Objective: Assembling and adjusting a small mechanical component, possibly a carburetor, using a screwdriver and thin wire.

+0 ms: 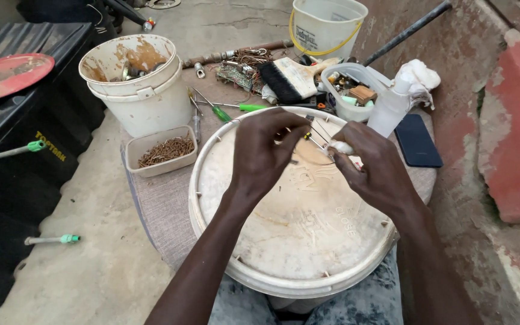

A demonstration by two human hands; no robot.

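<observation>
My left hand (264,150) and my right hand (371,165) hover close together over a round cream-coloured lid (296,241) that rests on my lap. The left fingers pinch a small part with thin wire leads (308,136). My right hand grips a small whitish piece (340,147), and its fingers meet the same thin leads. What exactly the small part is, I cannot tell.
Behind the lid stand two stacked white buckets (139,90), a tray of brown bits (162,150), green-handled screwdrivers (236,108), a black brush (287,78), a clear tub of parts (350,90), a white bottle (389,108) and a dark phone (417,141). A black case (25,138) stands at left, a red wall (513,132) at right.
</observation>
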